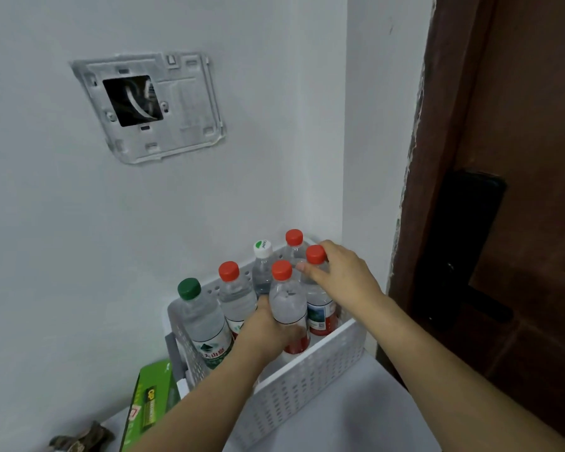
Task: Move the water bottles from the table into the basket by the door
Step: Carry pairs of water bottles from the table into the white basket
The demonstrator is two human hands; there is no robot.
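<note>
The white perforated basket [307,383] stands in the corner beside the brown door [519,158], and six water bottles are upright in or over it, so the task looks close to finished as far as this view reaches. Four seem settled with no hand on them: the green-capped bottle [203,318] at the left end, a red-capped bottle [237,295] next to it, a white-capped bottle [262,272] behind, and another red-capped bottle at the back [294,244]. The left hand [271,331] has its grip wrapped round the body of the front red-capped bottle [287,298], whose base is already below the basket rim; whether it touches the bottom cannot be told. The right hand [343,275] is curled about the neck and shoulder of the bottle by the door [318,288], fingers round it just under the red cap, and that bottle also sits low inside the basket. What appears left is to seat these two and let go. The tabletop the bottles came from is out of view, so whether more wait there cannot be judged. A green battery pack [150,399] lies just left of the basket, and an open wall mounting plate [147,106] hangs above.
</note>
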